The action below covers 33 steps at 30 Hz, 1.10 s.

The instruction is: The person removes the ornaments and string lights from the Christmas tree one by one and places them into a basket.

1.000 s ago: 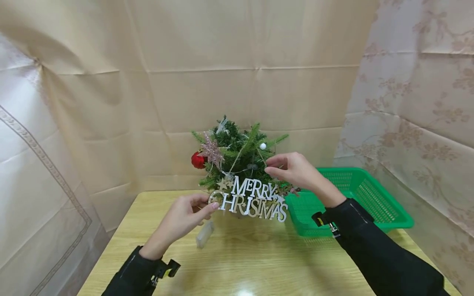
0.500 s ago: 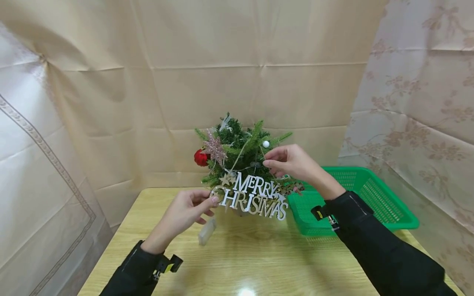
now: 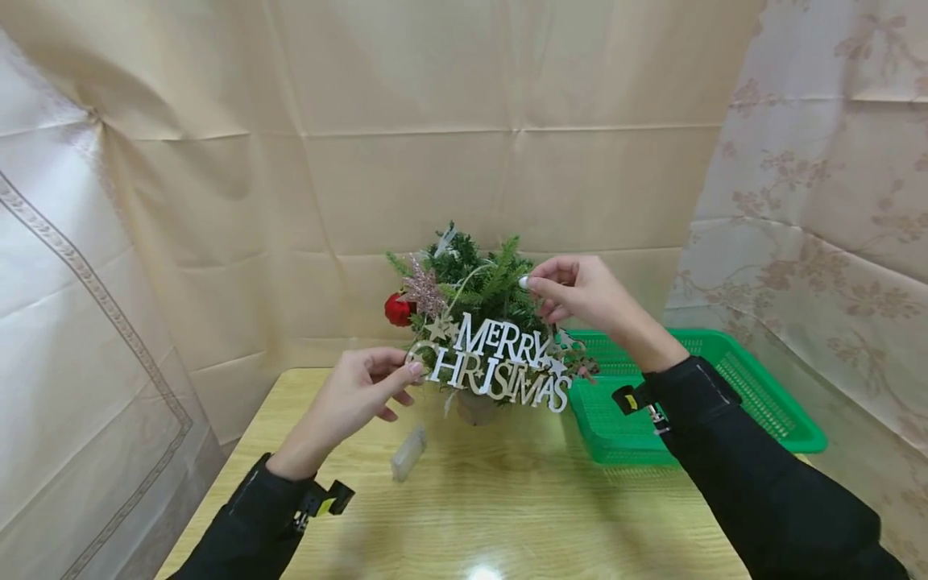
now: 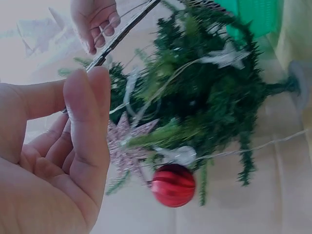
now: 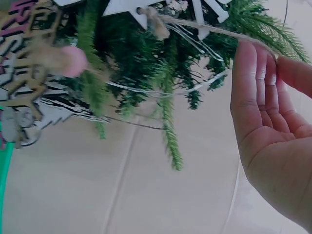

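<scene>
- Merry Christmas sign (image 3: 472,372) held before small tree (image 3: 464,263), above wood-grain table (image 3: 471,499).
- Left hand (image 3: 358,396): thumb and fingers pinching its left end.
- Right hand (image 3: 590,300): fingertips pinching its twine (image 5: 219,30).
- Green basket (image 3: 768,391) on table, right side.
- Creased beige cloth (image 3: 406,89) behind; floral cloth (image 3: 819,242) at right.

Behind the wooden table (image 3: 464,499) hangs creased beige cloth (image 3: 406,193); right of the table, flowered fabric (image 3: 819,217); left of it, white fabric (image 3: 80,362); light (image 3: 482,573) gleams on its top.

Black sleeves (image 3: 754,475), black wrist mounts (image 3: 341,493) (yellow patch (image 3: 631,401) each)
</scene>
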{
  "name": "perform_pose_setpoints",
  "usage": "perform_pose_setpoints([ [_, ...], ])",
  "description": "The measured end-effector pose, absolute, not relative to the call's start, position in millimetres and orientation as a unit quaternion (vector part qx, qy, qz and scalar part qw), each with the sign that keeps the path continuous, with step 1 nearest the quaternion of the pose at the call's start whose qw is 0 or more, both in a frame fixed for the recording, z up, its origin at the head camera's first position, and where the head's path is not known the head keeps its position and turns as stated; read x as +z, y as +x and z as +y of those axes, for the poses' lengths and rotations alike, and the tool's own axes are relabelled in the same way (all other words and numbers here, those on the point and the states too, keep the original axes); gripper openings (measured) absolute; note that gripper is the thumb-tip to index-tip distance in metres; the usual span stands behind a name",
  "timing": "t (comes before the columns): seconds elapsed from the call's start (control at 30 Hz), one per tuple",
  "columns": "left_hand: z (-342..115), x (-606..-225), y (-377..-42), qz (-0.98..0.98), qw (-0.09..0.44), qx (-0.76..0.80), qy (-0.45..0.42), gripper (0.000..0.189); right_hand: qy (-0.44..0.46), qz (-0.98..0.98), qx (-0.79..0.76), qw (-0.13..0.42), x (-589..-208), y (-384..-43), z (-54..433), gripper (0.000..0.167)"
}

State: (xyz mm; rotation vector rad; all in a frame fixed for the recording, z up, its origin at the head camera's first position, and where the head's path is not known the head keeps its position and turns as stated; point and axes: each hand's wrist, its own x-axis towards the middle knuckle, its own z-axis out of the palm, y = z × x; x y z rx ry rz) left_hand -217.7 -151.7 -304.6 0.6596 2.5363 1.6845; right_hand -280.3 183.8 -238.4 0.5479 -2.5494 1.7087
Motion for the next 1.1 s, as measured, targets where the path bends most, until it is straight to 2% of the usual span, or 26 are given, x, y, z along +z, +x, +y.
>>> perform_pose_setpoints([
  [0.2, -154, -280, -228, 0.812, 0.003, 0.539, 0.223, 0.036, 0.151, -0.797, 0.585, 0.008, -223, -285, 180, 0.032],
  [0.37, -154, -265, -236, 0.815, 0.010, 0.535, 0.224, 0.039, 0.115, -0.781, 0.613, 0.023, -214, -287, 180, 0.024],
  [0.7, -156, -249, -242, 0.816, 0.000, 0.522, 0.249, 0.039, 0.123, -0.745, 0.654, 0.040, -204, -286, 188, 0.025],
  [1.1, -166, -231, -247, 0.829, -0.020, 0.510, 0.231, 0.035, 0.158, -0.872, 0.464, -0.006, -194, -290, 185, 0.030],
])
